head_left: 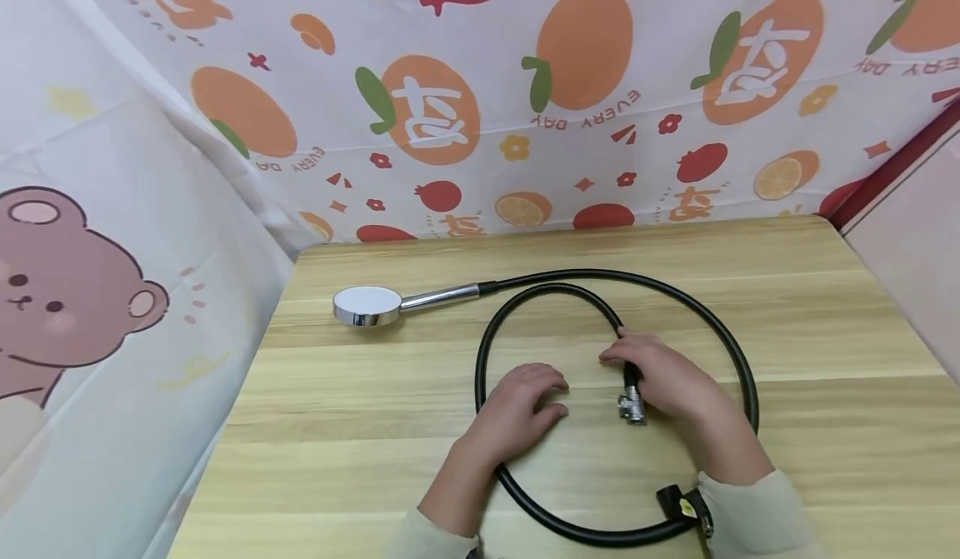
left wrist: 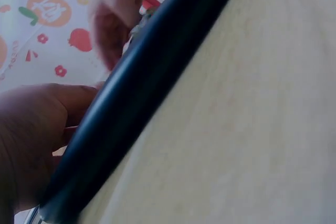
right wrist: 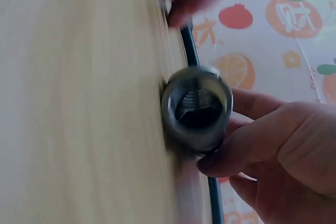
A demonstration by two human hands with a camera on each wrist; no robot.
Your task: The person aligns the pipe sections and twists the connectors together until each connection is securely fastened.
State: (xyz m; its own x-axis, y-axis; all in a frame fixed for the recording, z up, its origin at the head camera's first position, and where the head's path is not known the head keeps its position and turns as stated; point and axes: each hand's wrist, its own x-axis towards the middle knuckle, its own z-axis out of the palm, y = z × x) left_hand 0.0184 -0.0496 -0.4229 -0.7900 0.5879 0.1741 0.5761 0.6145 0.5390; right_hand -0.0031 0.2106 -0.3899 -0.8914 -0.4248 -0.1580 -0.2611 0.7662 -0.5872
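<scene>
A black shower hose (head_left: 596, 536) lies in a wide loop on the wooden table, leading to a chrome handheld shower head (head_left: 367, 302) with a white face. My right hand (head_left: 670, 373) holds the hose's free end just above a metal connector (head_left: 632, 409). In the right wrist view the connector's open threaded end (right wrist: 173, 109) faces the camera, close to the thumb. Inside the loop, my left hand (head_left: 517, 413) has its fingers loosely bent and nothing between them, its wrist over the hose's left side. The left wrist view shows the hose (left wrist: 142, 72) beside that hand.
The wooden table (head_left: 337, 442) ends at the back against a white cloth (head_left: 480, 34) printed with fruit. A cloth with a bear (head_left: 67, 284) hangs at the left. A black wrist camera (head_left: 678, 505) sits at the right sleeve, over the hose.
</scene>
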